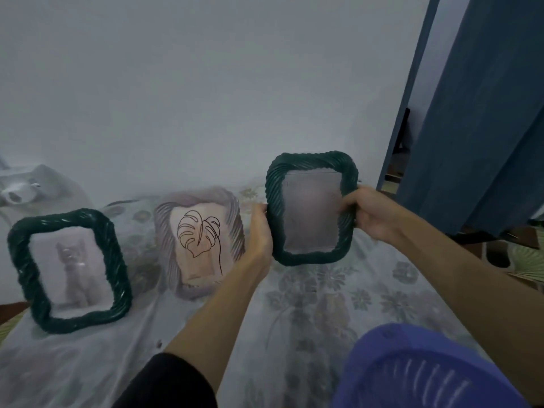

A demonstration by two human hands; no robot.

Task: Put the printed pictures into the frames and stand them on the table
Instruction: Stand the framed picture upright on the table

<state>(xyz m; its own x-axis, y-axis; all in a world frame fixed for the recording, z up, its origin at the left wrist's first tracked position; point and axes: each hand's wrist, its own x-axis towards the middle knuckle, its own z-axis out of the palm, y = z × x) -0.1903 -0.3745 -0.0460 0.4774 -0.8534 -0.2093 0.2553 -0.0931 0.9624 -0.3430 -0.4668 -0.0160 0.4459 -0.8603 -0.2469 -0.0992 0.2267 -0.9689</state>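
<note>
- Held frame (311,209): dark green, twisted-rope border, upright, raised above the table (309,304) at right of centre. Its window looks grey and blurred; the picture inside cannot be made out.
- Left hand (260,231): fingers curled round the held frame's left edge, thumb side facing the camera.
- Right hand (366,213): fingers wrapped over the held frame's right edge, gripping it.
- Cat frame (69,270): dark green, same twisted border, standing tilted at far left on the table; holds a faint picture of a seated cat.
- Leaf frame (201,241): pale lilac, ribbed border, standing between the cat frame and the left hand; holds a line drawing of a leaf on beige.
- Table: covered with a floral cloth under clear plastic.
- Basket (421,369): blue-violet plastic, slotted wall, at near right, below the right forearm.
- Curtain (482,113): dark blue, hanging at upper right.
</note>
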